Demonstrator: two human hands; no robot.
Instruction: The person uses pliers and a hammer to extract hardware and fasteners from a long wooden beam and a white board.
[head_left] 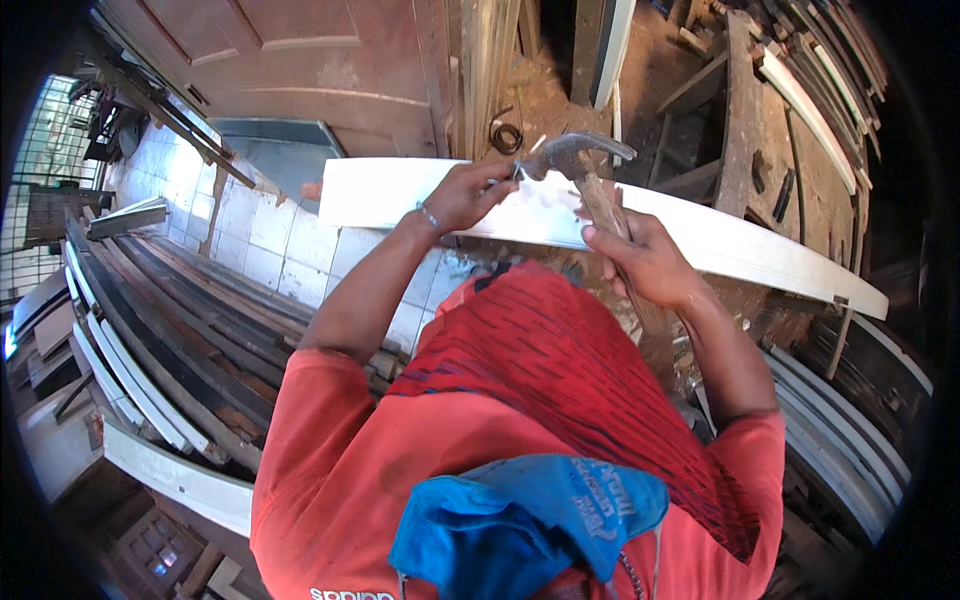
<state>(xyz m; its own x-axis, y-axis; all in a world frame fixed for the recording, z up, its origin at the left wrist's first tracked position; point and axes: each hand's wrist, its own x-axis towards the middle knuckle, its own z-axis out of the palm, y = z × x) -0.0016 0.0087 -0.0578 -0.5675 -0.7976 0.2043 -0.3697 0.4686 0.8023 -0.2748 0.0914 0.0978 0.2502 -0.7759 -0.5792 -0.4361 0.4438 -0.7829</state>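
A long white board (pixel 700 225) lies across in front of me, running from the left out to the far right. My right hand (pixel 640 255) grips the wooden handle of a claw hammer (pixel 575 152), whose metal head is over the board's far edge with its claw turned right. Close to the left end of the hammer head, my left hand (pixel 468 195) is above the board with thumb and fingers pinched together. Whatever small thing sits between those fingertips is too small to name. Bright glare washes out the board's surface between my hands.
A brown panelled door (pixel 290 60) stands beyond the board, near a blue-grey panel (pixel 280 142). Stacked timber strips (pixel 190 310) lie at the left, on and beside white floor tiles (pixel 270 225). A wooden bench (pixel 790 170) with more strips is at the far right; pale lengths (pixel 845 430) lie lower right.
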